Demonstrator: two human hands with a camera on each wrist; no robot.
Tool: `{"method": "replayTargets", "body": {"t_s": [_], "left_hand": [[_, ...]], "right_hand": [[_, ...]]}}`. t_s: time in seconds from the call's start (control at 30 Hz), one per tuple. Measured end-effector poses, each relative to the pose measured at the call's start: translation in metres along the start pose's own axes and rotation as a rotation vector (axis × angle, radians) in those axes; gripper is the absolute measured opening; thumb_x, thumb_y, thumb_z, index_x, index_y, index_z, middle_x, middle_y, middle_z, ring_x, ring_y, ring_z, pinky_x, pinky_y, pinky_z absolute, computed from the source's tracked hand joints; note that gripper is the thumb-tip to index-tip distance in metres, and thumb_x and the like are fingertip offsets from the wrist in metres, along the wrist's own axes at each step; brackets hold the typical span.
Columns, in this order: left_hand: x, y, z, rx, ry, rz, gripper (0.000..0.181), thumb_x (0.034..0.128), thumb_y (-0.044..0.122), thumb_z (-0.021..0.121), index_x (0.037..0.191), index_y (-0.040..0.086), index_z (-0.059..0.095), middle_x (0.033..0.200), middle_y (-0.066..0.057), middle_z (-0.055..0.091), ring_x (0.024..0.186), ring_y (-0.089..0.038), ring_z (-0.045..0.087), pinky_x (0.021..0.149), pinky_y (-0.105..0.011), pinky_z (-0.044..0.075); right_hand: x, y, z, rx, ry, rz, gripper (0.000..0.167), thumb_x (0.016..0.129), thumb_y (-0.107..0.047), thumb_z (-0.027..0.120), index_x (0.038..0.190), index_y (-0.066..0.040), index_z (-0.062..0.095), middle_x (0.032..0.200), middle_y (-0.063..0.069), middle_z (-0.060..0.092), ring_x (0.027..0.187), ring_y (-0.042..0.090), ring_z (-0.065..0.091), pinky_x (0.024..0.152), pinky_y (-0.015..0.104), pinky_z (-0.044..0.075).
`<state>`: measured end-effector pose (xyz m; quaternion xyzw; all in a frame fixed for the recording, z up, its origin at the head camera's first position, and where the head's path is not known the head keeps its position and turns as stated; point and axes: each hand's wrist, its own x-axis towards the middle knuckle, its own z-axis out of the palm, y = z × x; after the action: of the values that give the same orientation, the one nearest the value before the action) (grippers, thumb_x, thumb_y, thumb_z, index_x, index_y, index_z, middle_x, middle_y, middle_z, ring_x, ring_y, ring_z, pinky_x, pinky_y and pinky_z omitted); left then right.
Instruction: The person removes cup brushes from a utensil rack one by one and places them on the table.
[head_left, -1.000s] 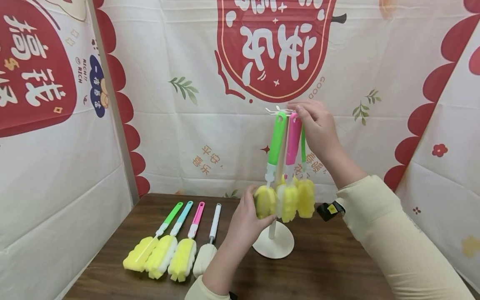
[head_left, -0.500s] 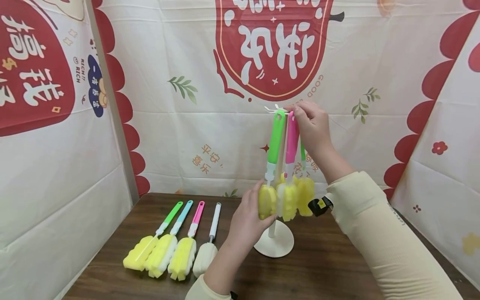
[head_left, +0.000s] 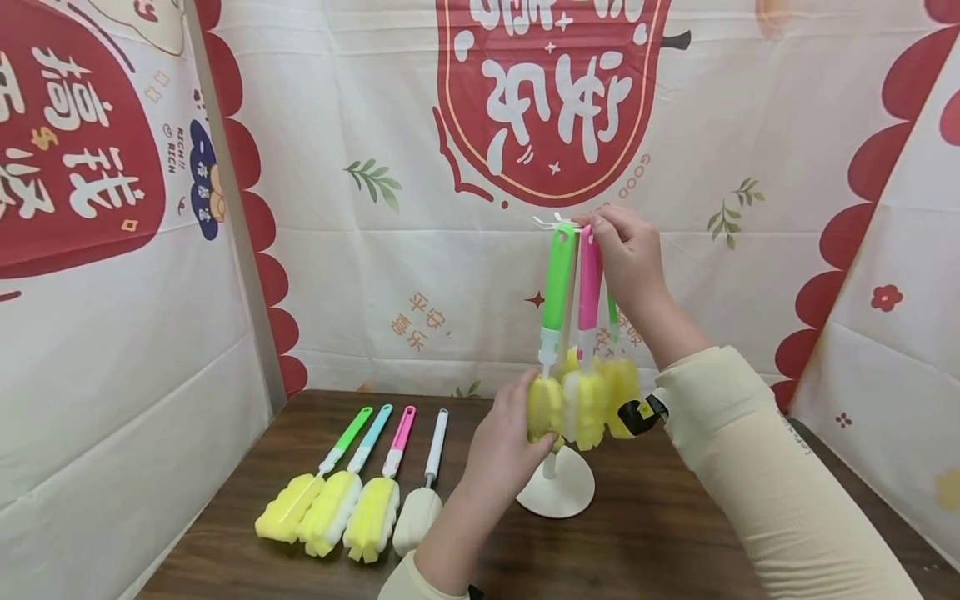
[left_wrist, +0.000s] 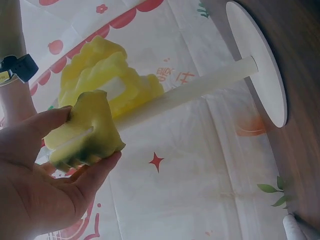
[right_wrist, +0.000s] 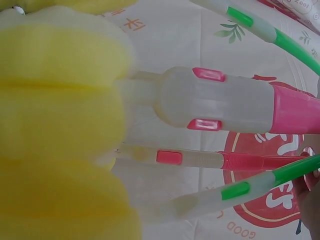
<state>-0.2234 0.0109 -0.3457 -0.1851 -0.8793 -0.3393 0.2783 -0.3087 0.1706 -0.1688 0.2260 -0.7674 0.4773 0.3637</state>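
Note:
In the head view, a white stand [head_left: 558, 500] with hooks at its top carries several sponge bottle brushes. My left hand [head_left: 504, 442] grips the yellow sponge head [left_wrist: 92, 122] of the green-handled brush [head_left: 557, 283], thumb and fingers on opposite sides of it. That brush's loop is up by the hooks. My right hand [head_left: 628, 254] pinches at the stand's top, beside the loop end of the pink-handled brush [head_left: 589, 279]; its fingertips partly cover the hooks. Another green-handled brush [head_left: 621, 396] hangs behind, partly hidden. Close up in the right wrist view is a pink handle [right_wrist: 297, 110].
On the dark wooden table [head_left: 645, 542] at left lie a green-handled brush [head_left: 288, 508], a blue-handled brush [head_left: 330, 508], a pink-handled brush [head_left: 372, 512] and a white brush [head_left: 417, 517] side by side. A printed cloth [head_left: 360, 292] stands behind and at both sides.
My right hand has shifted slightly left and drawn its fingers together at the stand's top. My left hand keeps its grip on the sponge head. The head view has shifted a little.

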Motion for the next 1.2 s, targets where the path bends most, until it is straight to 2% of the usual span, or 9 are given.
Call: {"method": "replayTargets", "body": {"t_s": [0.2,0.63,0.8,1.0,1.2], "left_hand": [[-0.001,0.0,-0.002,-0.012,0.009,0.013,0.076,0.0784,0.014,0.08,0.144,0.015,0.041,0.12,-0.01,0.056,0.088,-0.02,0.061,0.07,-0.033,0.052],[-0.003,0.004,-0.007,-0.02,0.011,0.044,0.069,0.083,0.009,0.075,0.144,0.013,0.042,0.119,-0.01,0.056,0.093,-0.019,0.061,0.076,-0.034,0.053],[-0.003,0.007,-0.013,-0.009,0.029,0.064,0.067,0.0833,0.008,0.073,0.143,0.013,0.043,0.118,-0.009,0.057,0.094,-0.019,0.061,0.078,-0.034,0.053],[-0.003,0.006,-0.02,-0.006,0.08,0.091,0.066,0.0808,0.008,0.073,0.14,0.012,0.045,0.116,-0.01,0.057,0.092,-0.023,0.062,0.075,-0.038,0.053],[-0.007,0.005,-0.029,-0.033,0.06,0.075,0.067,0.0815,0.011,0.073,0.142,0.013,0.043,0.12,-0.011,0.056,0.093,-0.023,0.062,0.077,-0.037,0.054]], "right_hand": [[-0.001,0.001,0.001,-0.007,0.007,-0.016,0.043,0.099,-0.038,0.044,0.109,-0.006,0.071,0.098,0.002,0.06,0.092,0.014,0.054,0.062,0.018,0.051],[-0.002,-0.001,0.001,0.003,0.009,-0.019,0.044,0.099,-0.039,0.043,0.108,-0.006,0.071,0.095,0.002,0.061,0.091,0.015,0.054,0.061,0.019,0.05],[-0.001,0.0,0.002,0.004,0.027,-0.029,0.044,0.099,-0.039,0.044,0.106,-0.005,0.071,0.095,0.002,0.062,0.089,0.016,0.055,0.061,0.019,0.05],[0.002,-0.002,0.006,0.014,0.047,-0.036,0.044,0.099,-0.038,0.043,0.104,-0.005,0.072,0.092,0.001,0.061,0.09,0.014,0.053,0.062,0.02,0.049],[0.0,-0.001,0.005,0.006,0.052,-0.011,0.044,0.099,-0.037,0.042,0.105,-0.005,0.073,0.093,0.002,0.062,0.092,0.013,0.053,0.063,0.02,0.049]]}}
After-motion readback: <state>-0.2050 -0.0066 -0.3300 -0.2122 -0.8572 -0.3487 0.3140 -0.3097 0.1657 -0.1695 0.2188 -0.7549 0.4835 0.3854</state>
